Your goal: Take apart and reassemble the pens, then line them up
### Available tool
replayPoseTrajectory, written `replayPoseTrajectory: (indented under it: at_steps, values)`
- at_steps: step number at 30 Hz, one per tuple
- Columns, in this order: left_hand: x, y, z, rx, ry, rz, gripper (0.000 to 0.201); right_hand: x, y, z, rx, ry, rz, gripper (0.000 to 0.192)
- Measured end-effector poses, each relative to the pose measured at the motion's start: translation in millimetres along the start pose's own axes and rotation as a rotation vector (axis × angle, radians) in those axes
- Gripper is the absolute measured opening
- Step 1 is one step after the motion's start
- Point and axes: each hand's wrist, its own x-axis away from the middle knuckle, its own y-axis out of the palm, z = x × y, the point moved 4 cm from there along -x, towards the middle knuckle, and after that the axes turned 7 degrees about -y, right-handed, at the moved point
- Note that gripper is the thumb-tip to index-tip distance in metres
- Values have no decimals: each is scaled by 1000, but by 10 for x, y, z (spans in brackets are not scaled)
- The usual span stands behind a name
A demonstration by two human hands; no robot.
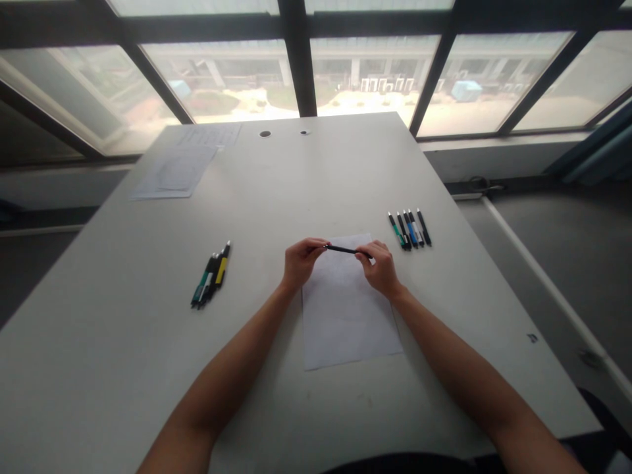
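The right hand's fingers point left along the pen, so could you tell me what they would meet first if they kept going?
The right hand pinches one end of the pen; going left along it, it would first meet the left hand at the other end.

My desk and the window beyond it

A white sheet of paper point(345, 316) lies flat at the centre of the frame on my pale grey table point(123, 368). At the left of the frame sits a small bunch of pens point(211, 276), one of them yellow, lying close together. At the right, a row of pens point(409, 229) lies side by side, with green and blue among them. A stack of papers point(178, 170) rests in the upper left, near two cable holes point(265, 133). A dark-framed window point(301, 66) spans the top.
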Motion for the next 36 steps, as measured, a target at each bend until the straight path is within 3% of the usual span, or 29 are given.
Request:
replayPoseTrajectory:
  at_steps: [11,18,25,30,33,36]
  values:
    - [-4,-28,8,-144,4,2,15,-7,-25,-6,43,-32,-21,17]
    - [-17,-44,4,-138,28,-15,15,-21,-14,-96,195,-82,-119,28]
    - [-5,-25,39,-156,41,-65,14,-32,-43,-110,198,-67,-142,19]
    - [7,8,49,-188,63,-93,13,-16,-10,-84,213,-59,-179,24]
    - [-1,29,8,-141,38,-125,18,-9,19,-79,198,-47,-190,26]
    - [-15,39,-37,-41,-1,-149,47,-6,30,-75,185,-35,-176,27]
